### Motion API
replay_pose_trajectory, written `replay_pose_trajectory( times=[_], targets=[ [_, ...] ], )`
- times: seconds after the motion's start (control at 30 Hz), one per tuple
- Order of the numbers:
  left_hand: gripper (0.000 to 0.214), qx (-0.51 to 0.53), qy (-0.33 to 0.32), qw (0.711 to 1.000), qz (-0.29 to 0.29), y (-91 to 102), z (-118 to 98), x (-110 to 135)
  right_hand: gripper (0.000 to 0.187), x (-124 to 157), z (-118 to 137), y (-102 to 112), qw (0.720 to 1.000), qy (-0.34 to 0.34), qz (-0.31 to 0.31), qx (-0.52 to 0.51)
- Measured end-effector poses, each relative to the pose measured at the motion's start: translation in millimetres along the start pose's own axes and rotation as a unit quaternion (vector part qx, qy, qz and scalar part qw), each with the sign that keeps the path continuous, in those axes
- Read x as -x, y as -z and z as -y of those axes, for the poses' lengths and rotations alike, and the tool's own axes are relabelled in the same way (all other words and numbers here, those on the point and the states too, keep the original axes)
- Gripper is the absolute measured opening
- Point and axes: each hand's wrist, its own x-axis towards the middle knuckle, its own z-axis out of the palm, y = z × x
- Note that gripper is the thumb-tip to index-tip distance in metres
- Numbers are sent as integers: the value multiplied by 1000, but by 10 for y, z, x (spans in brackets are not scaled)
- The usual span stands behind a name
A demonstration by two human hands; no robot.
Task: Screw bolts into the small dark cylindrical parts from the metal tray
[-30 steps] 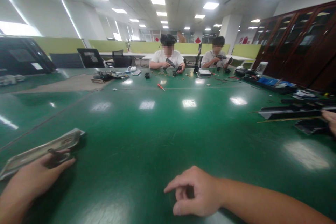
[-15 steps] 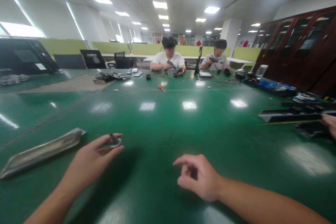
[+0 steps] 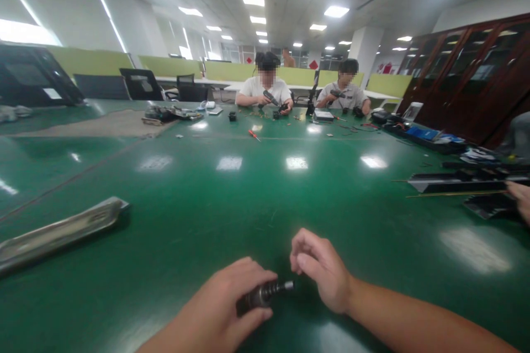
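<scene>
My left hand grips a dark, short cylindrical part low in the middle, its thumb below and fingers above. The part narrows into a ridged stem with a silver tip pointing right; its rear end is hidden in my palm. Just right of that tip, apart from it, is my right hand. Its fingers are curled in toward the thumb and nothing shows in them. Both hands are over the green tabletop.
A long metal tray-like piece lies at left. A red screwdriver lies farther back. Two people across the table, one in white and one in grey, hold power drills. Another person's hand touches black channel pieces at right.
My left hand has come right and nearer to me, turning so the part points right. My right hand has curled its fingers and shifted slightly right. The view has turned slightly.
</scene>
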Motion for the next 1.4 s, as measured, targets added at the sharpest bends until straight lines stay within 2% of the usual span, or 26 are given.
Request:
replay_pose_trajectory(
  times=[0.13,0.23,0.37,0.47,0.67,1.13,1.4],
  targets=[
    [40,-16,3,999,-40,25,219,21,33,-47,30,32,999,-15,24,39],
    [35,-4,16,998,-67,38,232,31,39,-46,43,36,998,-2,45,43],
    [22,-16,6,998,-55,26,152,47,42,-6,67,9,993,34,68,85],
    [22,-23,-8,998,-52,8,120,51,41,14,84,-18,989,47,84,117],
    [22,-29,-8,999,-40,-9,126,30,25,15,89,-53,975,42,113,189],
    [32,28,20,998,-46,-58,135,8,17,32,69,-87,970,71,119,198],
    [20,8,26,999,-22,-84,123,31,19,17,48,-81,968,91,131,194]
  ],
)
